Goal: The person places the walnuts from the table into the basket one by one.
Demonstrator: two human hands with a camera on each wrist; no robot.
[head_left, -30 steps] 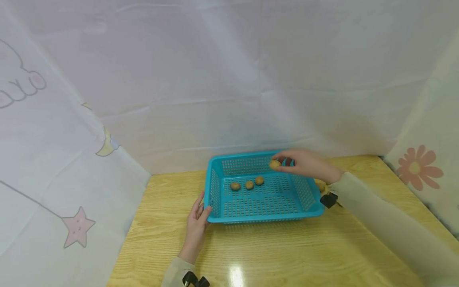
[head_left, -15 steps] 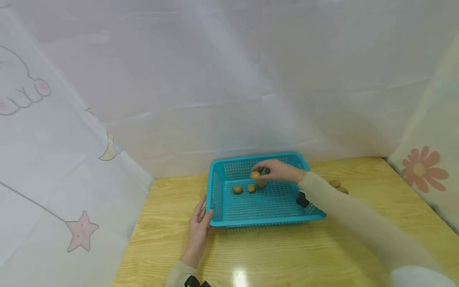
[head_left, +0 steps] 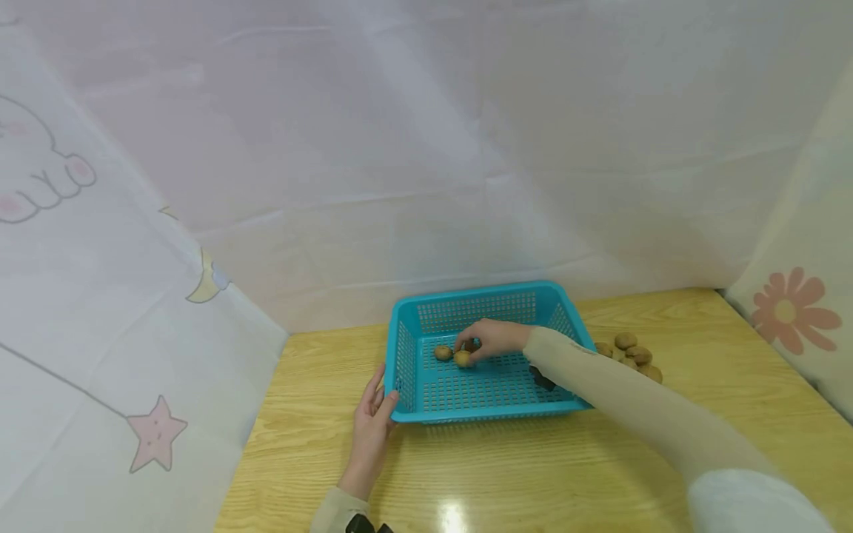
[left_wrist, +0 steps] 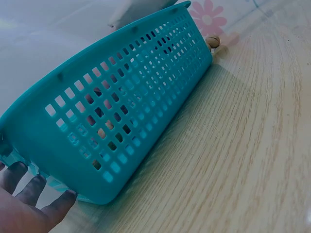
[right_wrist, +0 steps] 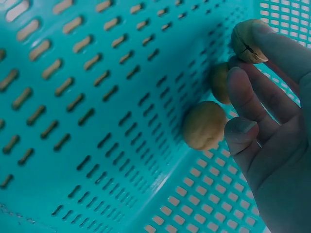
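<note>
While loose walnuts (head_left: pixel 640 354) at right are partly covered by a sleeve (head_left: pixel 623 396), one walnut (right_wrist: pixel 247 43) is pinched by the right hand (head_left: pixel 494 338) in the central basket (head_left: pixel 493 412), gripped lower left by the left hand (head_left: pixel 372 429). Wooden table (head_left: pixel 526 474) is backed by cloth (head_left: pixel 400 148).

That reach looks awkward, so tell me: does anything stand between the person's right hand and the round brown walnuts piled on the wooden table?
Yes: the right wall of the turquoise, perforated plastic basket. The right hand is inside it, pinching one walnut; the piled walnuts lie outside, beyond that wall.
</note>
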